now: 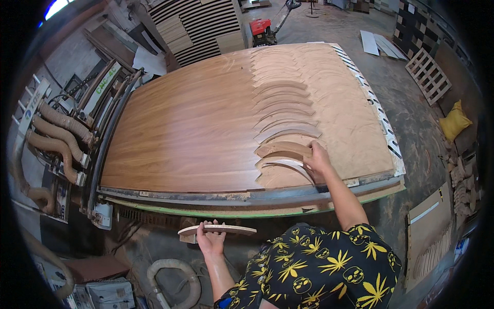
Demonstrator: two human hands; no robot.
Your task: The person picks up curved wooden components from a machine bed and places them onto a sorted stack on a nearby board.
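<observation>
- Broadly, the wood-veneer panel [190, 129] lies flat on the cutting machine bed [247, 198] and is the landmark here. Its left part is uncut and glossy; its right part is routed into a column of curved crescent pieces, dusted with sawdust.
- Flexible dust hoses [56, 139] run along the machine just left of the panel; a stack of cut boards [198, 26] sits beyond its far edge, a slatted pallet [428, 74] and a yellow sack [454, 121] well off to its right.
- The nearest crescent piece [285, 164] is in the panel's near-right corner, one tip raised out of its cut-out. Judged thin, stiff and light; the pale cut edges look rough and could splinter, and the narrow tips seem the weakest part, so a hold nearer the thicker middle looks safer than prying by a tip.
- A loose curved piece [217, 230] is held below the panel's near edge, clear of the bed, roughly level.
- Right hand [318, 160]: over the panel's near-right corner, fingers closed on the right end of the raised crescent, pinching it.
- Left hand [211, 239]: below the near edge, fingers curled up around the loose piece near its middle, cradling it from underneath.
</observation>
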